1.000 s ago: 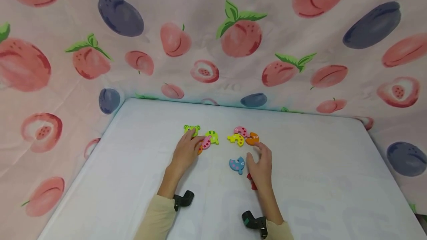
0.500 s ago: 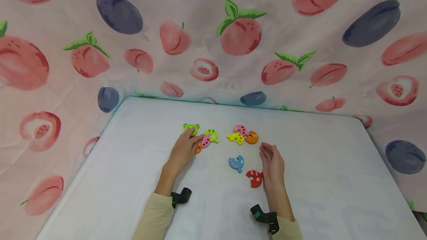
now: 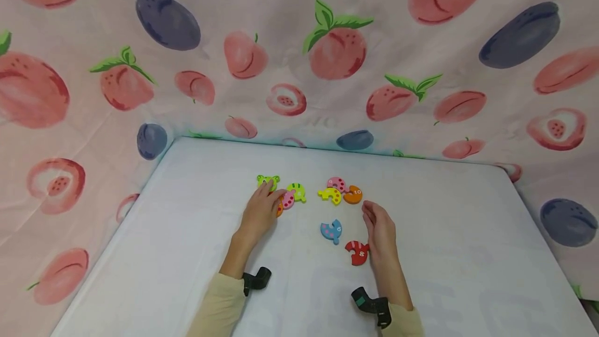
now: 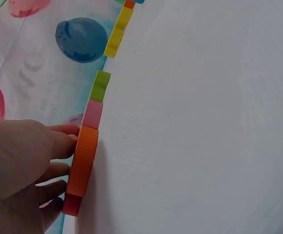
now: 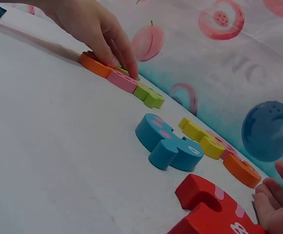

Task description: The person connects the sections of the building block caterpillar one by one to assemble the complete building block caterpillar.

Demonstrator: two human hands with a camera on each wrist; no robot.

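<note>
Nearest are 2 beige fabric sleeves (image 3: 217,298), with 1 black plastic camera (image 3: 372,306) at each wrist. The right hand (image 3: 382,230) is over the white table (image 3: 458,233), its fingers close together and slightly bent. Just beside it lies a red, thick, curved piece (image 3: 358,255) with pink stripes; whether they touch cannot be told. A little farther is a blue curved piece (image 3: 331,232) with pink spots. The left hand (image 3: 257,214), fingers a little spread, rests from above on 1 connected row: a red piece (image 4: 71,205), an orange piece (image 4: 83,161), a pink dotted piece (image 3: 289,200) and a green striped piece (image 3: 297,192). A green animal-head piece (image 3: 264,178) shows at its fingertips. To the right, a yellow dotted piece (image 3: 329,195), an orange arched piece (image 3: 353,195) and a pink arched piece (image 3: 335,184) lie close together. Behind hangs fruit-printed pink cloth (image 3: 290,20).
</note>
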